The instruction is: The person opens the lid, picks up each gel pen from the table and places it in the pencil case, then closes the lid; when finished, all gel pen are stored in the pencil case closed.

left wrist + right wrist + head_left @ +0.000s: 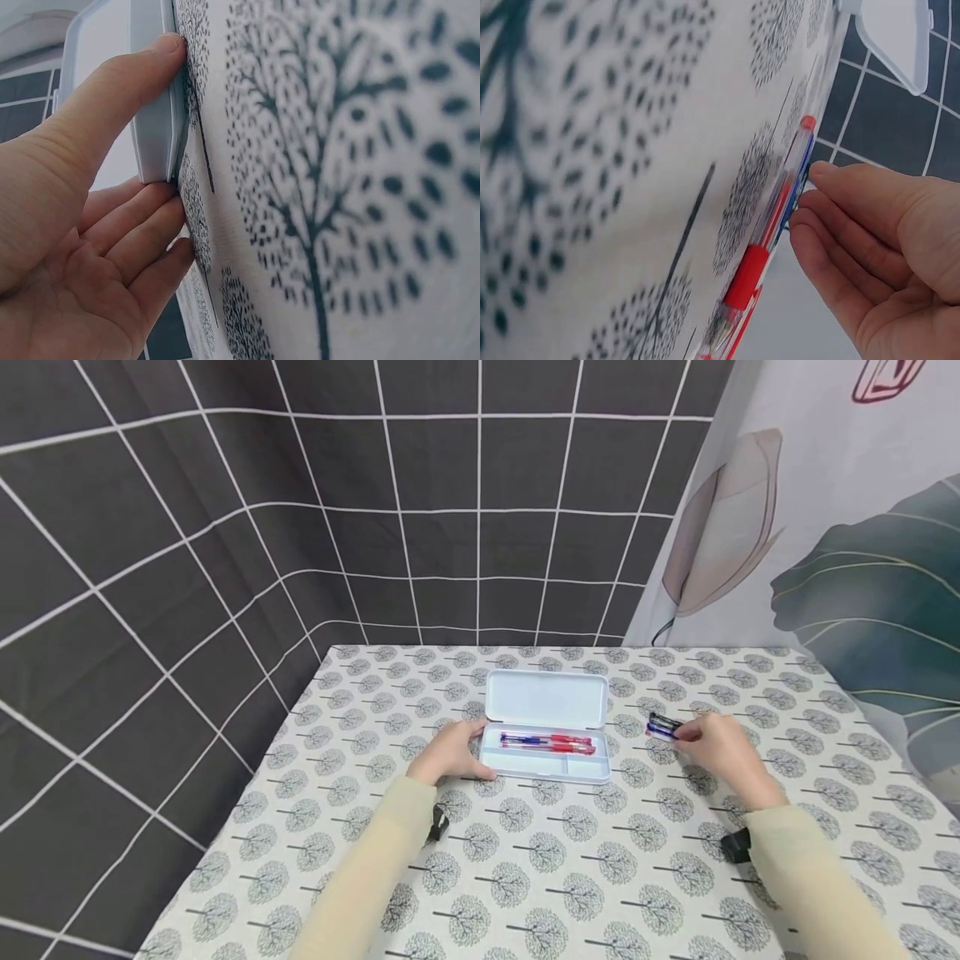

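A white pencil case [525, 765] lies with its lid [547, 697] raised; a blue pen [522, 739] and red pens [558, 747] are in its long back compartment. My left hand [450, 753] holds the case's left end, thumb against the front side and fingers around the end, as the left wrist view shows. To the right of the case, my right hand [716, 753] pinches at the ends of a black pen [663, 719] and a blue pen [660, 730]. Beside these, in the right wrist view, a red pen [748, 277] lies on the cloth. The fingertips partly hide the pens.
A cloth printed with grey trees [570, 860] covers the table. A dark curtain [442, 543] with white grid lines hangs behind and left. On the right is a pale curtain [825, 468] with leaf prints. Black straps [737, 845] sit at the wrists.
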`<move>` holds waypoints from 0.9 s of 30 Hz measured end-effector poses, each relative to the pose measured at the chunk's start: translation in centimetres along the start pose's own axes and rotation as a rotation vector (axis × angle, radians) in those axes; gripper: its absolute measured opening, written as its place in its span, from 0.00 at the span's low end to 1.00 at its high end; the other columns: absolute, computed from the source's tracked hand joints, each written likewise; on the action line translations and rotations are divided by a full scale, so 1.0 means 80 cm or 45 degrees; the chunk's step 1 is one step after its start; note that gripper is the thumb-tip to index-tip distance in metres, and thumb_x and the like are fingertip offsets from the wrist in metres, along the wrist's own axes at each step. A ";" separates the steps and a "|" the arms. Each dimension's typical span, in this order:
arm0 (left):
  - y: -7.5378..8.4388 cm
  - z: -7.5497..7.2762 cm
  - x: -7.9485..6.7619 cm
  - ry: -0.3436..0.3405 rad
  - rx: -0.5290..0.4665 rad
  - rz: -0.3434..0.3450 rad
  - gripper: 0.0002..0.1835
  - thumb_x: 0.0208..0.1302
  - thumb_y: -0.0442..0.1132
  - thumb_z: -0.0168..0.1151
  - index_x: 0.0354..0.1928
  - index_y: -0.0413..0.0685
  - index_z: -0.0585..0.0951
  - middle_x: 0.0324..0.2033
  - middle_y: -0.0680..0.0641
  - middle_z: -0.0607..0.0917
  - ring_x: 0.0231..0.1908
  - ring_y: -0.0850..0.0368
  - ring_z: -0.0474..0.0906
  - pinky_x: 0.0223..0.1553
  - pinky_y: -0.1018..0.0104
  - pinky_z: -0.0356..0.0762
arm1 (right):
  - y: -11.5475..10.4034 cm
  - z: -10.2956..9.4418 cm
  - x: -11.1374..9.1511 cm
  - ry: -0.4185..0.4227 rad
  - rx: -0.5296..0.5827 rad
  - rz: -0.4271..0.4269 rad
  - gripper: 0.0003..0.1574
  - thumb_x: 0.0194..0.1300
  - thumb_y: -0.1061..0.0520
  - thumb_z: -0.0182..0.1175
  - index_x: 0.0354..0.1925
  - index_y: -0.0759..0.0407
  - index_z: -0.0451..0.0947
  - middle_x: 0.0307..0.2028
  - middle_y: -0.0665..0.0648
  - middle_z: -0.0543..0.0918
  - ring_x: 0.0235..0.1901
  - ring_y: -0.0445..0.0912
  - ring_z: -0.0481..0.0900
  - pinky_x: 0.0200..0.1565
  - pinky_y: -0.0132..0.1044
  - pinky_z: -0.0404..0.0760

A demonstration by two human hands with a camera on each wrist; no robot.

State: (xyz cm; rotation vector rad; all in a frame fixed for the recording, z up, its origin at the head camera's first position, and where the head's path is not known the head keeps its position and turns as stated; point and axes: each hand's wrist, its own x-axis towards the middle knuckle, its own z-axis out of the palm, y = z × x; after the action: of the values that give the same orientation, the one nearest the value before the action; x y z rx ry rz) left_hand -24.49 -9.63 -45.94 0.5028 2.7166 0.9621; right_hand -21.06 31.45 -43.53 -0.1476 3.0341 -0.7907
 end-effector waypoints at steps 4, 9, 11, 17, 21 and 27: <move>-0.001 0.001 0.000 -0.008 -0.012 -0.004 0.52 0.34 0.43 0.83 0.68 0.51 0.71 0.61 0.45 0.79 0.58 0.47 0.76 0.66 0.49 0.69 | 0.006 -0.004 -0.002 -0.010 -0.054 0.025 0.16 0.58 0.59 0.67 0.43 0.69 0.83 0.38 0.68 0.86 0.31 0.52 0.84 0.37 0.51 0.84; -0.002 0.002 0.000 -0.008 -0.015 -0.012 0.53 0.34 0.44 0.83 0.68 0.51 0.70 0.61 0.45 0.79 0.58 0.47 0.76 0.66 0.49 0.69 | 0.008 -0.009 -0.002 -0.032 -0.095 0.043 0.15 0.57 0.59 0.68 0.41 0.68 0.84 0.38 0.68 0.86 0.35 0.57 0.84 0.40 0.56 0.83; -0.003 0.002 0.000 -0.006 -0.016 -0.013 0.53 0.33 0.43 0.84 0.69 0.51 0.70 0.62 0.45 0.78 0.59 0.46 0.75 0.66 0.49 0.68 | 0.009 -0.011 0.000 -0.037 -0.110 0.042 0.15 0.56 0.59 0.68 0.40 0.68 0.84 0.38 0.68 0.87 0.35 0.57 0.84 0.40 0.56 0.83; -0.004 0.001 0.001 -0.002 -0.006 0.003 0.53 0.33 0.44 0.84 0.68 0.51 0.70 0.61 0.45 0.79 0.59 0.46 0.75 0.66 0.49 0.69 | 0.010 -0.016 0.002 -0.056 -0.128 0.022 0.14 0.55 0.61 0.68 0.39 0.69 0.84 0.37 0.68 0.86 0.34 0.57 0.84 0.40 0.56 0.82; -0.004 0.001 0.002 -0.004 0.001 0.016 0.51 0.34 0.44 0.84 0.67 0.51 0.72 0.59 0.46 0.80 0.57 0.47 0.77 0.65 0.49 0.70 | 0.008 -0.017 0.003 -0.061 -0.151 0.011 0.12 0.54 0.63 0.68 0.38 0.69 0.84 0.35 0.68 0.86 0.32 0.55 0.84 0.39 0.55 0.83; -0.003 0.000 0.002 -0.002 0.007 0.013 0.51 0.34 0.45 0.84 0.67 0.52 0.71 0.60 0.47 0.80 0.58 0.47 0.76 0.66 0.50 0.69 | 0.007 -0.018 0.006 -0.069 -0.178 -0.008 0.11 0.53 0.65 0.67 0.36 0.69 0.84 0.35 0.69 0.86 0.32 0.57 0.83 0.40 0.55 0.83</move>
State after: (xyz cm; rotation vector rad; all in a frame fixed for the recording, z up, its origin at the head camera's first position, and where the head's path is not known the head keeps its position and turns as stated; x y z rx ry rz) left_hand -24.70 -9.76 -46.11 0.5188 2.7191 0.9564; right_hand -21.64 32.61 -42.54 -0.1761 3.0374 -0.5645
